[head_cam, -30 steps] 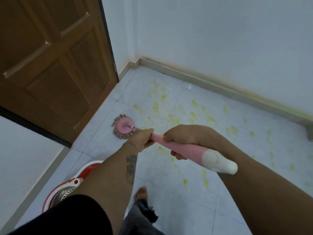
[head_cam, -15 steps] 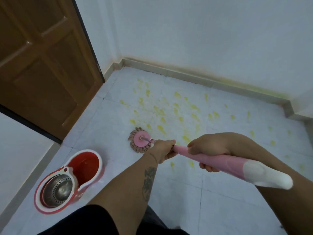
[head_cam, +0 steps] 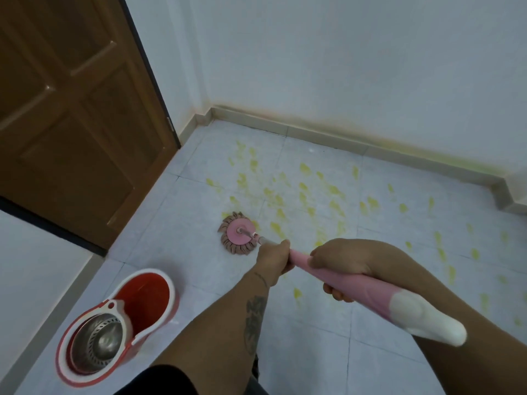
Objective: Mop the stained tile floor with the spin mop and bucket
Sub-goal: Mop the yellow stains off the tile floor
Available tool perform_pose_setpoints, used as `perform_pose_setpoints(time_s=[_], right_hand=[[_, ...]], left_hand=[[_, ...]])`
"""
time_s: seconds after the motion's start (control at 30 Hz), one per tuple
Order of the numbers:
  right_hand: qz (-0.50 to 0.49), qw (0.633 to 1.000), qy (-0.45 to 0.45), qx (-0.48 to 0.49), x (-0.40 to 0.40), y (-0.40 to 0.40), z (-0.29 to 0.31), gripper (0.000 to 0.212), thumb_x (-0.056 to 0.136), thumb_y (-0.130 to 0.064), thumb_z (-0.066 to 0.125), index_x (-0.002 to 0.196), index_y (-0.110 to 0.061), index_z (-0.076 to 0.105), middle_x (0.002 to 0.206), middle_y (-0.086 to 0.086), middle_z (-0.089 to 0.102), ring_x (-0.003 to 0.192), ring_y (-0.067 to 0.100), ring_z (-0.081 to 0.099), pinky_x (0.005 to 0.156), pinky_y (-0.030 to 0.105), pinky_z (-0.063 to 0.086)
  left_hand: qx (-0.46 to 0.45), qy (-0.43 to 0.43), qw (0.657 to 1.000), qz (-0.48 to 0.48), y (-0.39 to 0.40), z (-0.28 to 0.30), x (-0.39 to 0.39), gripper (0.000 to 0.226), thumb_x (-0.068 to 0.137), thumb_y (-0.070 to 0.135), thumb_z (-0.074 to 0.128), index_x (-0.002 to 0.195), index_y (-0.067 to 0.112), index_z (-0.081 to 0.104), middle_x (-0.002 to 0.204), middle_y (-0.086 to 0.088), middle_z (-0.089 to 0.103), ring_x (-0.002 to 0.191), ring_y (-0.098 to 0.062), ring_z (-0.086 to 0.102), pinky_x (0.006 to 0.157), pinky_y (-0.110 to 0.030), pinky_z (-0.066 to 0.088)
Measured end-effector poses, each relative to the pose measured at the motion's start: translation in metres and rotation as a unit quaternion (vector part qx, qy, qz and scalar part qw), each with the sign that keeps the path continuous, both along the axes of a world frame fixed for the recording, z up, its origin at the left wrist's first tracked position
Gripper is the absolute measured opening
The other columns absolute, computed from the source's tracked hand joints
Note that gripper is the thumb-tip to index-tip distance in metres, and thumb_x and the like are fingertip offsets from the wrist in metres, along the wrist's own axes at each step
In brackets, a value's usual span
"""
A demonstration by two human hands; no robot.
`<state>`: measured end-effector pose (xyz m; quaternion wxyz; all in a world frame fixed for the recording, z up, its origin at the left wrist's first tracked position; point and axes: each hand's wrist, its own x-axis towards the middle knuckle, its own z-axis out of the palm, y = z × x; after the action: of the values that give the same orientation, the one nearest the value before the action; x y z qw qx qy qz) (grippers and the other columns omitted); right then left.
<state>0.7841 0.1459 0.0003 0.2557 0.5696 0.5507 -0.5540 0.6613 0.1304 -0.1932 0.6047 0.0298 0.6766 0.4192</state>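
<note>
The spin mop's round pink head (head_cam: 239, 233) with brownish strands lies flat on the white tile floor (head_cam: 370, 352), at the near-left edge of a spread of yellow stains (head_cam: 305, 195). My left hand (head_cam: 274, 257) grips the pink mop handle (head_cam: 379, 292) lower down, close to the metal shaft. My right hand (head_cam: 346, 265) grips the handle higher up, below its white end. The red and white spin bucket (head_cam: 151, 297) with a steel spinner basket stands on the floor at the lower left.
A brown wooden door (head_cam: 77, 109) stands open at the left. White walls with a stained skirting board (head_cam: 342, 138) close the corner behind the stains. A wall step juts out at the far right (head_cam: 513, 192).
The view has pulled back and shifted, so the bucket is now fully in view. The mop head has slid toward me along the stains' near-left edge. Both hands keep their grip.
</note>
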Motion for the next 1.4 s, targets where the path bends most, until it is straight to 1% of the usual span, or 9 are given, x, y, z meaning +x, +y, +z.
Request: perform_pose_setpoints(time_s=[0.1, 0.17, 0.3, 0.43, 0.57, 0.7, 1.0, 1.23, 1.4], right_hand=[[-0.015, 0.999, 0.028, 0.015, -0.045, 0.035, -0.01, 0.037, 0.097, -0.029, 0.042, 0.12, -0.002, 0.051, 0.082, 0.017, 0.064, 0.053, 0.021, 0.058, 0.047, 0.024, 0.048], [-0.044, 0.998, 0.038, 0.027, -0.076, 0.061, -0.02, 0.036, 0.099, -0.033, 0.044, 0.115, -0.001, 0.053, 0.081, 0.015, 0.063, 0.055, 0.02, 0.058, 0.045, 0.022, 0.046], [-0.194, 0.975, 0.109, 0.006, -0.13, 0.106, -0.048, 0.037, 0.096, -0.026, 0.055, 0.111, 0.007, 0.057, 0.077, 0.016, 0.059, 0.05, 0.018, 0.058, 0.034, 0.015, 0.042], [-0.187, 0.97, 0.153, 0.013, -0.179, 0.142, -0.069, 0.039, 0.1, -0.022, 0.047, 0.12, 0.009, 0.054, 0.069, 0.013, 0.053, 0.048, 0.021, 0.053, 0.032, 0.013, 0.039], [-0.249, 0.959, 0.133, -0.013, -0.19, 0.168, -0.076, 0.031, 0.092, -0.026, 0.06, 0.104, 0.002, 0.059, 0.072, 0.017, 0.062, 0.039, 0.018, 0.06, 0.036, 0.019, 0.045], [-0.275, 0.952, 0.131, -0.017, -0.166, 0.167, -0.064, 0.034, 0.087, -0.027, 0.065, 0.105, 0.002, 0.061, 0.074, 0.019, 0.065, 0.042, 0.019, 0.063, 0.039, 0.02, 0.047], [-0.121, 0.991, 0.048, -0.013, -0.061, 0.143, -0.025, 0.042, 0.095, -0.034, 0.053, 0.115, 0.003, 0.052, 0.077, 0.016, 0.063, 0.046, 0.018, 0.061, 0.041, 0.021, 0.046], [-0.002, 0.999, -0.005, -0.033, 0.027, 0.127, 0.005, 0.048, 0.1, -0.038, 0.044, 0.129, -0.001, 0.042, 0.082, 0.014, 0.061, 0.053, 0.019, 0.057, 0.047, 0.023, 0.045], [0.02, 0.999, 0.005, -0.043, 0.034, 0.131, 0.011, 0.046, 0.103, -0.035, 0.039, 0.134, -0.001, 0.038, 0.08, 0.013, 0.059, 0.055, 0.019, 0.056, 0.046, 0.022, 0.044]], left_hand=[[-0.006, -0.019, 0.999, 0.031, 0.038, -0.009, -0.044, 0.029, 0.092, 0.02, 0.062, 0.111, -0.003, 0.061, 0.095, -0.018, 0.068, 0.076, -0.024, 0.066, 0.071, -0.037, 0.061], [-0.004, -0.022, 0.998, 0.055, 0.067, -0.013, -0.076, 0.024, 0.092, 0.015, 0.06, 0.109, -0.002, 0.061, 0.087, -0.017, 0.066, 0.072, -0.023, 0.065, 0.068, -0.036, 0.06], [0.009, -0.01, 0.997, 0.076, 0.123, -0.02, -0.138, 0.02, 0.092, 0.01, 0.053, 0.107, -0.001, 0.06, 0.079, -0.015, 0.062, 0.07, -0.023, 0.062, 0.066, -0.035, 0.057], [0.014, 0.023, 0.997, 0.078, 0.162, -0.026, -0.183, 0.022, 0.096, 0.017, 0.054, 0.108, 0.001, 0.06, 0.081, -0.015, 0.063, 0.072, -0.024, 0.063, 0.071, -0.036, 0.058], [0.017, 0.017, 0.996, 0.086, 0.182, -0.027, -0.198, 0.023, 0.095, 0.014, 0.054, 0.111, -0.002, 0.06, 0.081, -0.014, 0.063, 0.071, -0.023, 0.063, 0.057, -0.031, 0.055], [0.024, 0.003, 0.997, 0.076, 0.181, -0.018, -0.18, 0.018, 0.097, 0.014, 0.054, 0.108, 0.0, 0.059, 0.086, -0.016, 0.063, 0.076, -0.023, 0.063, 0.059, -0.033, 0.057], [0.006, -0.12, 0.993, 0.006, 0.135, 0.029, -0.075, 0.013, 0.095, 0.007, 0.053, 0.084, 0.002, 0.053, 0.078, -0.017, 0.06, 0.069, -0.022, 0.061, 0.059, -0.029, 0.06], [-0.003, -0.181, 0.983, -0.043, 0.098, 0.061, 0.011, 0.013, 0.097, 0.011, 0.054, 0.087, 0.004, 0.049, 0.081, -0.016, 0.054, 0.07, -0.021, 0.058, 0.051, -0.027, 0.059], [-0.002, -0.174, 0.984, -0.048, 0.099, 0.065, 0.02, 0.013, 0.097, 0.013, 0.054, 0.09, 0.002, 0.049, 0.08, -0.015, 0.054, 0.069, -0.02, 0.059, 0.052, -0.027, 0.059]])
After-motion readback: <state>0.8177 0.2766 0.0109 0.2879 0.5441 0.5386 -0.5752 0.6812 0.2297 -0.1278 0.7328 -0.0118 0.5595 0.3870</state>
